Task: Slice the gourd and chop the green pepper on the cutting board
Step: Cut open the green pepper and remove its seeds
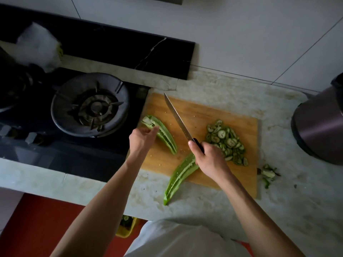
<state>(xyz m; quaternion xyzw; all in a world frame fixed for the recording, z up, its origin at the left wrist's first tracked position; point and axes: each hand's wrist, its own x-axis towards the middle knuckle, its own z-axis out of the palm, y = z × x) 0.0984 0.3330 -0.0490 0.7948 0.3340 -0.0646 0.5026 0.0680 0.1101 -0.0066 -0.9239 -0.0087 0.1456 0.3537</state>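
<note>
Item: green pepper, two halves. One half (163,136) at nine o'clock on my cutting board (204,112), cut side up; the other half (179,175) at six, tip overhanging the counter. Gourd slices (227,141), heaped at three o'clock. My left hand (142,139), fingers loosely bent, touches the far half's stem end. My right hand (207,156) wraps the knife (178,117), blade raised toward twelve. Risk: the overhanging half likely tips off; left fingertips sit near the blade's path.
</note>
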